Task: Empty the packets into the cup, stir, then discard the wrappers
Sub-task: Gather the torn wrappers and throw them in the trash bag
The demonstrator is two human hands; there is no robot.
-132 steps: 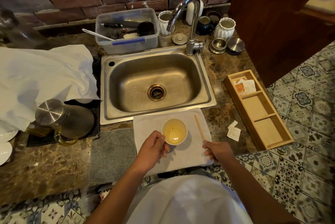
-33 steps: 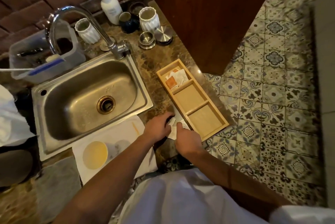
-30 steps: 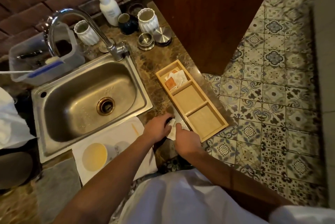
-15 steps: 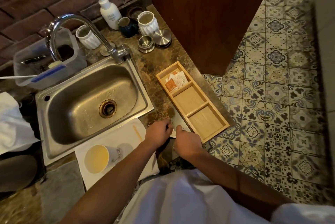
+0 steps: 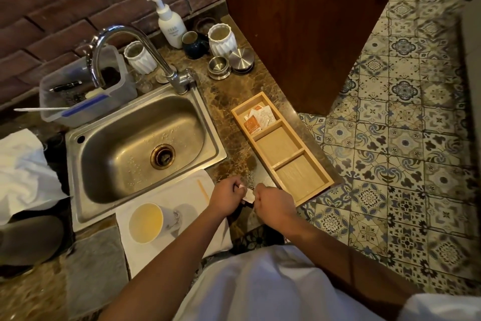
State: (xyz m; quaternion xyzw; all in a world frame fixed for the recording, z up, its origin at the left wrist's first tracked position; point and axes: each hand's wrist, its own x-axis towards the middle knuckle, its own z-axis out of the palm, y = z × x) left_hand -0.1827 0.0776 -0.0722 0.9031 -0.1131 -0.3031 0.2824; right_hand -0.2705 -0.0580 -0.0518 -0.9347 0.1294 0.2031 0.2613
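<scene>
A white cup (image 5: 146,222) of pale yellow liquid stands on a white cloth (image 5: 182,198) below the sink. A thin wooden stirrer (image 5: 202,189) lies on the cloth's right side. My left hand (image 5: 227,197) and my right hand (image 5: 272,202) are close together over the marble counter, right of the cloth. Both pinch small white wrappers (image 5: 248,195) between them. A wooden tray (image 5: 282,147) to the right holds several packets (image 5: 259,119) in its far compartment; the other two compartments look bare.
A steel sink (image 5: 140,149) with a curved faucet (image 5: 125,47) lies beyond the cloth. A plastic tub (image 5: 86,97), soap bottle (image 5: 170,21), white jars and metal lids stand at the back. A grey mat (image 5: 96,268) lies left of the cloth. Patterned floor tiles lie right.
My hands left the cup and stirrer, moved right to the wrappers beside the tray and picked them up. Over the last second they drew slightly toward me with the wrappers.
</scene>
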